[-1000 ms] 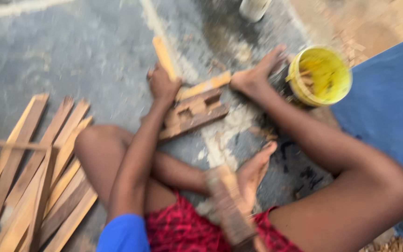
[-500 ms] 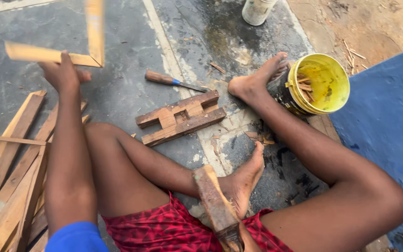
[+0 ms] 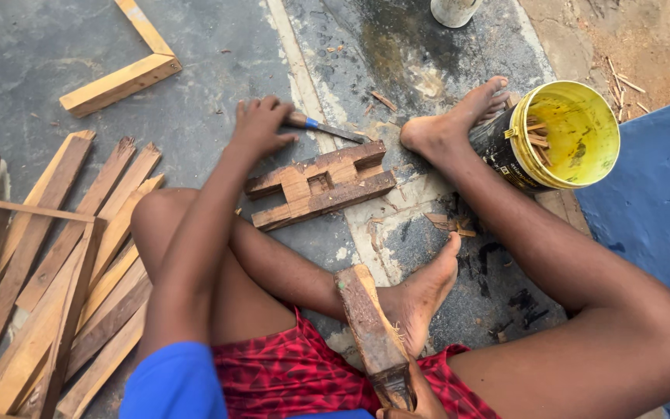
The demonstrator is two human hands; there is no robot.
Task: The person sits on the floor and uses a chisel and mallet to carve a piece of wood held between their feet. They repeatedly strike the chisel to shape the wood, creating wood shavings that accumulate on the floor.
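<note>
I sit on the concrete floor with my legs spread. My left hand (image 3: pixel 260 126) lies over the wooden handle of a chisel (image 3: pixel 321 126), fingers curled around its end. Just in front of it rests a notched wooden block assembly (image 3: pixel 321 183) made of two joined bars. My right hand (image 3: pixel 415 402) shows only at the bottom edge and grips a worn wooden mallet (image 3: pixel 368 320) that points up between my legs. An L-shaped joined piece of pale wood (image 3: pixel 122 80) lies at the far left.
A yellow bucket (image 3: pixel 574 133) with wood scraps lies tipped beside my right foot. Several rough planks (image 3: pixel 56 264) are piled at the left. A blue sheet (image 3: pixel 653 202) covers the right side. A pale container (image 3: pixel 454 11) stands at the top edge.
My left hand swung the L-shaped wood piece off to the far left, set it down, and came back onto the chisel handle. The mallet stays in my right hand.
</note>
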